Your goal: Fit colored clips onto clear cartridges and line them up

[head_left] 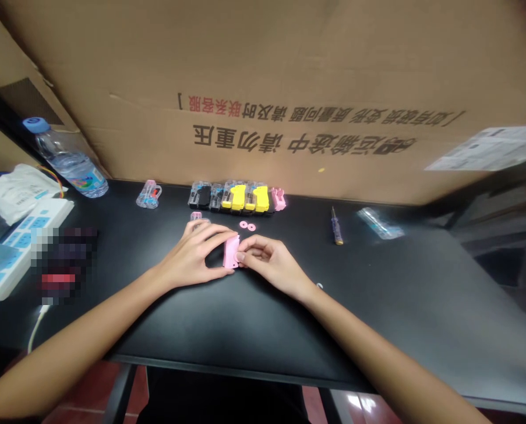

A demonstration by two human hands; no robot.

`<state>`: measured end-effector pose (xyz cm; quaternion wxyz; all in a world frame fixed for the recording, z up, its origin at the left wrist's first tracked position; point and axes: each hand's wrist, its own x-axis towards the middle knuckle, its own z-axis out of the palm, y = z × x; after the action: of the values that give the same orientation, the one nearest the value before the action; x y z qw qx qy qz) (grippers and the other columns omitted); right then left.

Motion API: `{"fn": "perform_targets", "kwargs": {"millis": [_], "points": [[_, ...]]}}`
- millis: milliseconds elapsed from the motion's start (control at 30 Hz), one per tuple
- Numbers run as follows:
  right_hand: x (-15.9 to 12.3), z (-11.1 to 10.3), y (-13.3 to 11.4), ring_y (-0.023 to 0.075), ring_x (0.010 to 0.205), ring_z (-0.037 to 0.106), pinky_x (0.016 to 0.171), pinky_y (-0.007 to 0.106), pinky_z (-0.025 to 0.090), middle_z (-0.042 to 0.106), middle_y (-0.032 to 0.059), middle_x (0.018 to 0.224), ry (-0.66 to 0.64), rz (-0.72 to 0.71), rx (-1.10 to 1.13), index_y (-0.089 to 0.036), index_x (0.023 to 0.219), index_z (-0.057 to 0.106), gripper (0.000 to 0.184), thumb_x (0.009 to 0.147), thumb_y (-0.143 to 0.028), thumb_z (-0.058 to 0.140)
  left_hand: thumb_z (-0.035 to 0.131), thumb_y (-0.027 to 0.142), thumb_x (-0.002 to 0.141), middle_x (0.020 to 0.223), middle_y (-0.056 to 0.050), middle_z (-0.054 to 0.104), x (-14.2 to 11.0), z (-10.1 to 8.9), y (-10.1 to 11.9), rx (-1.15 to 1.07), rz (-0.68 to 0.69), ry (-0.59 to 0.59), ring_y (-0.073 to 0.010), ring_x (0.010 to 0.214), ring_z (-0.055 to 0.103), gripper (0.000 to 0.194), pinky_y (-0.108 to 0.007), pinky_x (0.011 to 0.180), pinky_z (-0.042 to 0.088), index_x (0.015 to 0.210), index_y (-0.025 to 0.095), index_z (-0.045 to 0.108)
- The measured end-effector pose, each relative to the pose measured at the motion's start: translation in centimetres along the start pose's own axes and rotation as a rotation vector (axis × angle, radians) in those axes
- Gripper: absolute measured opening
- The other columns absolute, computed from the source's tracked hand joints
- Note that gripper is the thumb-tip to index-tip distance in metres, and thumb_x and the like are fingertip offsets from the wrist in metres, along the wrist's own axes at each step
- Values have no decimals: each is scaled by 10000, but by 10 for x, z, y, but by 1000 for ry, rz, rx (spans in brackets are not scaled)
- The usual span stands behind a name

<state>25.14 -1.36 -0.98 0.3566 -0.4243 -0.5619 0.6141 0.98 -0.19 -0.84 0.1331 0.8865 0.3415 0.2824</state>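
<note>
My left hand point(196, 256) and my right hand point(269, 262) meet at the middle of the black table point(378, 306). Between their fingertips stands a small pink plastic part point(230, 253), pinched from both sides. Just beyond my left fingers lies a small clear and pink piece point(196, 217), partly hidden by them. Two pink rings point(247, 225) rest on the table a little past the held part. Farther back stands a row of small black, yellow, clear and pink parts point(239, 198).
A big cardboard sheet point(289, 88) walls off the table's far side. A water bottle point(66, 158), a white bag point(18, 188) and a power strip point(11, 247) crowd the left. A clear-pink part point(149, 194), a screwdriver point(336, 226) and a clear wrapper point(380, 224) lie farther back.
</note>
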Motion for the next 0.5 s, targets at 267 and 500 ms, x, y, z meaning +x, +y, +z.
{"fn": "perform_targets", "kwargs": {"millis": [267,500], "points": [[2,4,5,160,762,692,815,358,595,715,-3,877,65,-80,38,-251,1064,612,404,841,-460,877,789,445,920,1401,-132,681,2,1,8,9,-87,-22,-316,1312,628,649,-513,1209,322,1488,226,563],[2,3,3,165,764,698,814,373,611,714,16,923,117,-85,29,-238,1093,663,417,834,-479,884,784,442,909,1398,-134,655,2,-3,8,19,-147,-40,-340,1344,594,626,-528,1201,341,1458,241,559]]}}
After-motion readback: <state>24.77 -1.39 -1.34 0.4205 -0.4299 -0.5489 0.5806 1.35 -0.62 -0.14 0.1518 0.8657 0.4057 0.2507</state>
